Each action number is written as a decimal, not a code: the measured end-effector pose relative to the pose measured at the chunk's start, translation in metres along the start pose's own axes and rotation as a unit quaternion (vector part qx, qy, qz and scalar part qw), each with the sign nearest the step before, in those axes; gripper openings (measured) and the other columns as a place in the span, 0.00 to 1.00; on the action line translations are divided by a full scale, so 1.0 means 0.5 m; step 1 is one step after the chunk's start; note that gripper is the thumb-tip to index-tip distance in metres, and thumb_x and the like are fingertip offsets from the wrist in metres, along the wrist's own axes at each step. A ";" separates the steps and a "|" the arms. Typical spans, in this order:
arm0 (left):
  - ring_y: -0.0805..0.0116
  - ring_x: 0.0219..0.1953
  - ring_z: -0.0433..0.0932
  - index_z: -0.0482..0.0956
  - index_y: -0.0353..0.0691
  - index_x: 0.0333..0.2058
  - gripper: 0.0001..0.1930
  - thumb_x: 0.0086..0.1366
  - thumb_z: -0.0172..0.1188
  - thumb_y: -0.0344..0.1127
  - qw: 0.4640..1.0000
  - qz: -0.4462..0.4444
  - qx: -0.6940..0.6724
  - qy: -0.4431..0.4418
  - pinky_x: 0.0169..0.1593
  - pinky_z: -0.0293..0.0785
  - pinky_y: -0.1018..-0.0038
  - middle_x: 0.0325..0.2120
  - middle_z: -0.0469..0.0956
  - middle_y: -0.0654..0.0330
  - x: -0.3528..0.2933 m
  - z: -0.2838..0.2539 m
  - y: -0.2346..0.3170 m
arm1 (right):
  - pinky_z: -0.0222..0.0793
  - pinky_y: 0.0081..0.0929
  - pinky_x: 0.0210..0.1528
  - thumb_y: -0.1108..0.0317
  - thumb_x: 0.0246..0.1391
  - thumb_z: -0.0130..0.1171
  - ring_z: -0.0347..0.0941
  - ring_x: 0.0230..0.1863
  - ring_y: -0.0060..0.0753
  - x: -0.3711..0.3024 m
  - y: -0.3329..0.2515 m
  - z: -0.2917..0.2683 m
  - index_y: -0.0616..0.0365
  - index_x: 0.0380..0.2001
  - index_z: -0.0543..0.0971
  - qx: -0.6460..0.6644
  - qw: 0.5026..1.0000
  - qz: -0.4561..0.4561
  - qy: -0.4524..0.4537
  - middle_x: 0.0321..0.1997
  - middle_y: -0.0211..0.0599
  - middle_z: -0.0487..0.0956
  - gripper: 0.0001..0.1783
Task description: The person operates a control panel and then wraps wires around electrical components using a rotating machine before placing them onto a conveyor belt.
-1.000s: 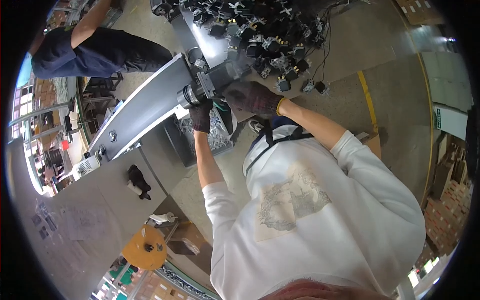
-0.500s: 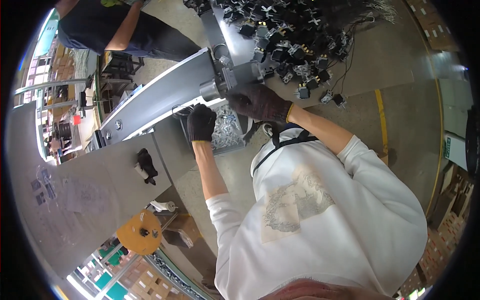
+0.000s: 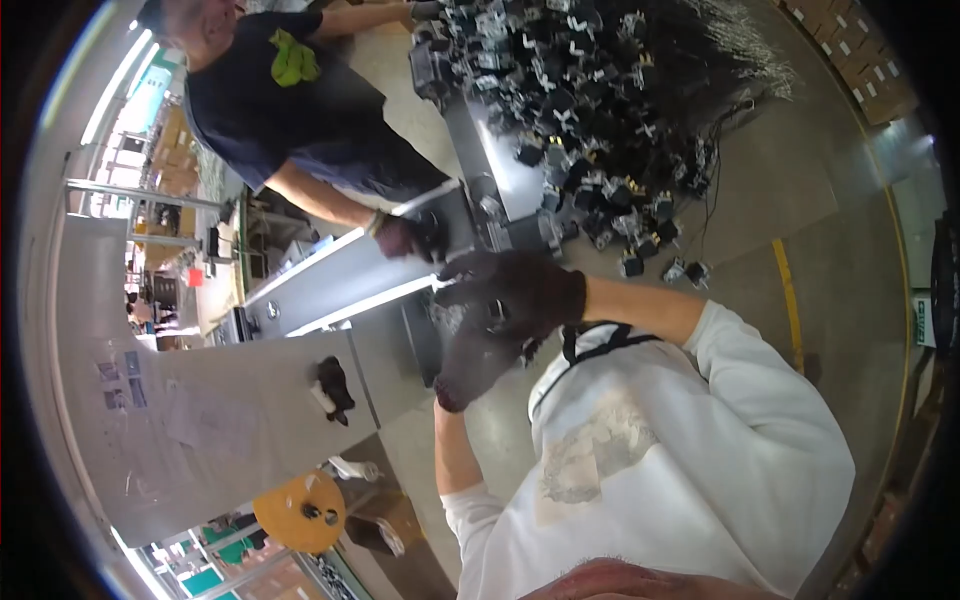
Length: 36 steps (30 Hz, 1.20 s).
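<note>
My hands, in dark knit gloves, are together in front of me. My right hand (image 3: 525, 290) lies partly across my left hand (image 3: 470, 365), with fingers curled. A small shiny metal bit (image 3: 497, 312) shows between the gloves; its kind is too small and blurred to tell. Beneath them is a grey bin (image 3: 422, 340), mostly hidden by the gloves, with bright metal pieces (image 3: 447, 318) in it. Just beyond, a narrow conveyor (image 3: 370, 280) ends near a metal fixture (image 3: 520, 236). A co-worker's hand (image 3: 398, 236) holds a dark object at the conveyor's end.
A large heap of black parts with metal brackets and cables (image 3: 600, 130) lies at the far side. The co-worker (image 3: 290, 120) stands beyond the conveyor. To my left is a grey table (image 3: 240, 400) with a dark glove (image 3: 333, 388); a yellow reel (image 3: 300, 510) stands below it.
My hands, apart before at the fixture and over the bin, have come together nearer my body. The co-worker has leaned in and reaches to the conveyor's end. The view has shifted.
</note>
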<state>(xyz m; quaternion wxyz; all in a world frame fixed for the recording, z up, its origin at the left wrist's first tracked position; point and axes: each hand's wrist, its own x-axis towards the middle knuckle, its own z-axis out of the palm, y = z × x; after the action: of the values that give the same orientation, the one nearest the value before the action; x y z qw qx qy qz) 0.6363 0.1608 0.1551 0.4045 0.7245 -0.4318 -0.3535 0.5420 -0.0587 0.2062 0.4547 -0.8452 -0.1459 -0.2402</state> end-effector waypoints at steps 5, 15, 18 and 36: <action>0.62 0.51 0.76 0.77 0.37 0.54 0.25 0.56 0.70 0.26 0.990 0.111 0.067 0.046 0.56 0.73 0.66 0.46 0.78 0.58 0.030 -0.043 0.154 | 0.80 0.37 0.42 0.47 0.41 0.75 0.82 0.39 0.42 -0.015 -0.018 -0.036 0.46 0.54 0.81 -0.064 0.985 -0.070 0.144 0.55 0.39 0.77 0.35; 0.63 0.42 0.82 0.82 0.39 0.45 0.18 0.55 0.71 0.30 0.978 0.174 0.097 0.057 0.46 0.78 0.67 0.43 0.81 0.54 0.138 0.012 0.234 | 0.74 0.28 0.23 0.38 0.63 0.56 0.79 0.28 0.33 -0.084 -0.014 -0.037 0.47 0.49 0.73 0.706 0.549 0.446 0.033 0.34 0.32 0.75 0.26; 0.62 0.40 0.82 0.78 0.40 0.52 0.22 0.57 0.68 0.30 0.994 0.058 0.083 0.033 0.46 0.78 0.66 0.43 0.79 0.52 0.148 0.018 0.214 | 0.73 0.27 0.21 0.35 0.68 0.44 0.77 0.22 0.29 -0.103 0.022 -0.021 0.50 0.44 0.76 0.589 0.652 0.470 0.088 0.31 0.33 0.78 0.29; 0.49 0.42 0.84 0.79 0.37 0.51 0.13 0.73 0.51 0.31 0.970 -0.050 0.175 0.164 0.45 0.80 0.64 0.43 0.82 0.44 0.188 -0.003 0.230 | 0.77 0.27 0.45 0.60 0.63 0.63 0.78 0.40 0.23 -0.036 0.020 -0.088 0.62 0.51 0.78 0.306 0.886 0.340 0.079 0.40 0.35 0.83 0.19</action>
<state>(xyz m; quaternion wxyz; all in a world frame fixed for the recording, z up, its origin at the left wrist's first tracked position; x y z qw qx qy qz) 0.6343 0.0409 0.2429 0.3183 0.8527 -0.3783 -0.1688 0.5192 -0.1014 0.2102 0.7545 -0.6402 0.1202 -0.0804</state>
